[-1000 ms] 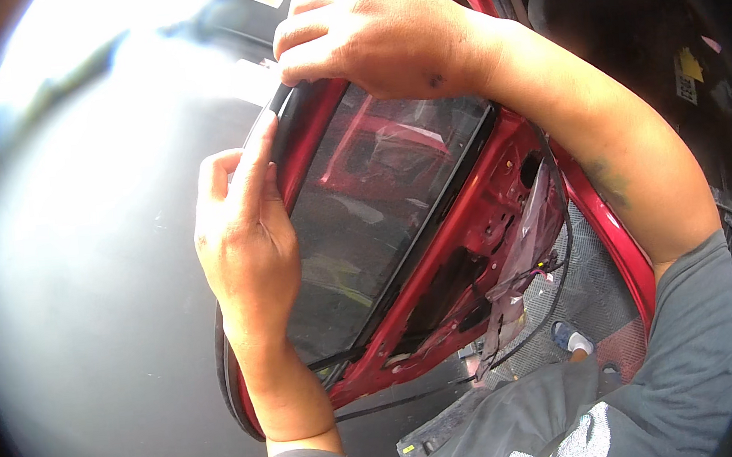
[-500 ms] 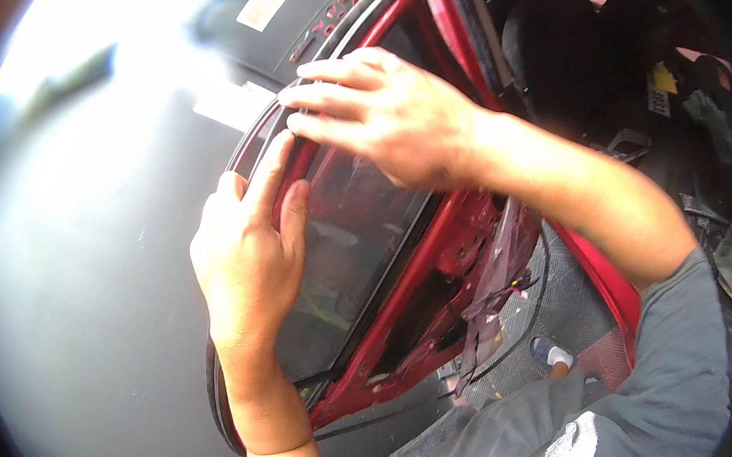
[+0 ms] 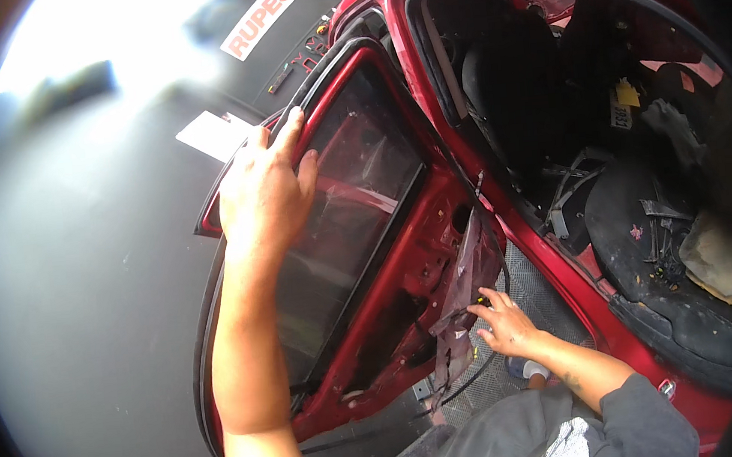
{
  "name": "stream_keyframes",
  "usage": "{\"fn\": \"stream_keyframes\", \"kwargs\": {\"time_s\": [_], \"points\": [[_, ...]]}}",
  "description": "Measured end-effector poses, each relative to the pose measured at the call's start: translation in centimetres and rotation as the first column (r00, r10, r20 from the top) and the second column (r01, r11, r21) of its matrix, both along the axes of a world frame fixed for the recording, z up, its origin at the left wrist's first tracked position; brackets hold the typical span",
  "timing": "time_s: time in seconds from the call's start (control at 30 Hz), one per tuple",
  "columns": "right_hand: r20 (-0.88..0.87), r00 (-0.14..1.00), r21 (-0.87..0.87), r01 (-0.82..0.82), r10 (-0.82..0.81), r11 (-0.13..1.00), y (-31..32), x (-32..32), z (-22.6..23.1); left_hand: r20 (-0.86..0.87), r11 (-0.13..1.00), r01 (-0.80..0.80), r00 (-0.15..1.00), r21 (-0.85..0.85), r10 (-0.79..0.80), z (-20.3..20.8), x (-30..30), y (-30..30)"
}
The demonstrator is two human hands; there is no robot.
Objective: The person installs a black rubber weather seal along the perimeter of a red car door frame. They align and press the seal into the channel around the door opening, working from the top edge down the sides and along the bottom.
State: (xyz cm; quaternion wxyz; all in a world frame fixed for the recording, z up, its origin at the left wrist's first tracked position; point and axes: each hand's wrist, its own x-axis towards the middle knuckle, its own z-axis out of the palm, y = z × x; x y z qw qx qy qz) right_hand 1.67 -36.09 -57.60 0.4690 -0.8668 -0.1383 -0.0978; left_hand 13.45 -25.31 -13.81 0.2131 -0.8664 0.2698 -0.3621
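A red car door (image 3: 438, 266) stands open in front of me, its inner panel stripped and its window glass (image 3: 355, 203) in place. My left hand (image 3: 264, 189) holds the door's upper frame, fingers over the outer edge and thumb on the inner side. Lower down, my right hand (image 3: 511, 327) has its fingers apart beside torn clear plastic film (image 3: 465, 285) hanging from the door. A dark cable with a small yellow connector (image 3: 482, 300) lies by its fingertips; whether they touch it I cannot tell.
The red car body (image 3: 572, 285) is to the right, with a dark seat (image 3: 505, 89) and loose parts in its stripped interior. A grey wall (image 3: 86, 276) stands on the left, with tools hanging at the far end. Below is a textured grey floor (image 3: 551, 287).
My right hand has let go of the door's upper frame and come down to the hanging film and cable. My left hand stays on the frame. The view now takes in more of the car.
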Motion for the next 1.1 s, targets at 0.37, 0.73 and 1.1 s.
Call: {"fn": "stream_keyframes", "kwargs": {"time_s": [0.37,0.73,1.1], "points": [[-0.089,0.988,0.056,0.131,-0.126,0.990,-5.1,-5.3,-2.8,0.011,0.982,-0.164,0.987,0.098,0.163,1.6,-4.4,4.8],[-0.643,0.764,-0.160,-0.055,-0.062,0.986,-6.9,-12.8,-13.3,0.103,0.845,-0.307,0.917,-0.437,0.386,-5.4,-19.8,31.1],[-0.710,0.700,-0.185,-0.295,0.081,0.937,-4.6,-13.9,-17.5,0.438,0.852,-0.251,0.770,-0.459,0.464,-12.2,-22.7,44.6]]}}
